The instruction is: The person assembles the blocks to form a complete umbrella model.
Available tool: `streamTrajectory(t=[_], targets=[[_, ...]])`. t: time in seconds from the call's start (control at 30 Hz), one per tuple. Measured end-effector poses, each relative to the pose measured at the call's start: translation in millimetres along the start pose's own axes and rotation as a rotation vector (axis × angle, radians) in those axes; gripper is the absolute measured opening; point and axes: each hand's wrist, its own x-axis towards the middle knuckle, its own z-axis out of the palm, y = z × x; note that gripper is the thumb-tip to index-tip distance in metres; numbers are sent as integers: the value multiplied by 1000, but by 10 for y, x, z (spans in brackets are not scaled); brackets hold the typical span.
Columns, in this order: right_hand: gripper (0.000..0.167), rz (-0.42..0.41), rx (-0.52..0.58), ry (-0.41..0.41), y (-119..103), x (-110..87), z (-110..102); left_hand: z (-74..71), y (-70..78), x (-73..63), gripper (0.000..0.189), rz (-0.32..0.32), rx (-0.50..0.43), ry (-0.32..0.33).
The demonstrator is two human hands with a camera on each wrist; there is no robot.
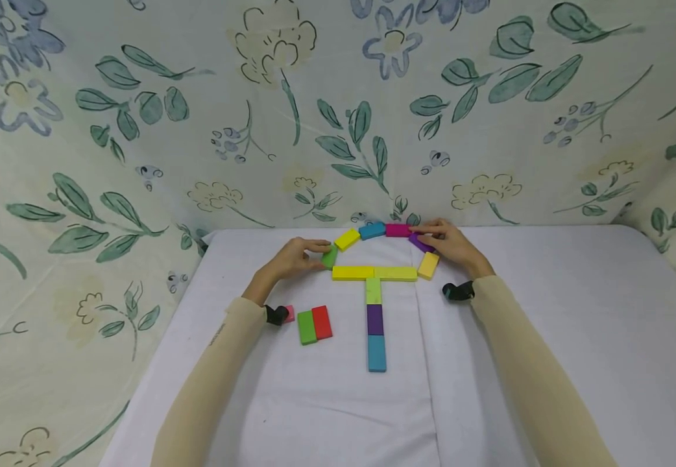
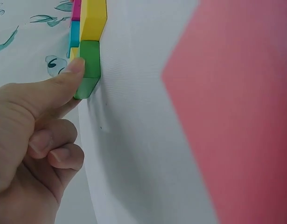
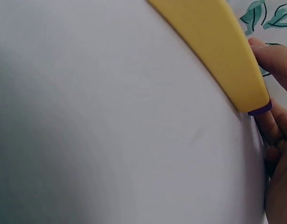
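Observation:
In the head view, colored blocks form an arch over a T-shape on a white cloth. My left hand (image 1: 292, 258) pinches the green block (image 1: 329, 257) at the arch's left end, between thumb and fingers. At the right side, my right hand (image 1: 451, 245) holds a purple block (image 1: 418, 242), partly covered by the fingers. A yellow block (image 1: 429, 265) sits below it. The magenta block (image 1: 398, 230), blue block (image 1: 372, 230) and another yellow block (image 1: 347, 240) make the top. Beneath lies a bar of a yellow block (image 1: 352, 273) and a yellow-green block (image 1: 396, 274).
Under the bar run a lime block (image 1: 374, 291), a purple one (image 1: 375, 320) and a blue one (image 1: 376, 353). Left of these, a green block (image 1: 307, 327) touches a red block (image 1: 322, 322). A pink block (image 1: 290, 314) is partly hidden by the left wrist camera. Floral fabric (image 1: 198, 130) hangs behind.

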Motion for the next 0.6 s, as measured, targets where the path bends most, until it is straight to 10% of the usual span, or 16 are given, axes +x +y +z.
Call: streamTrajectory(t=[0.6], targets=[[41,15,0,-3,17,19,-6,21,-12,49,47,-27,16,18]])
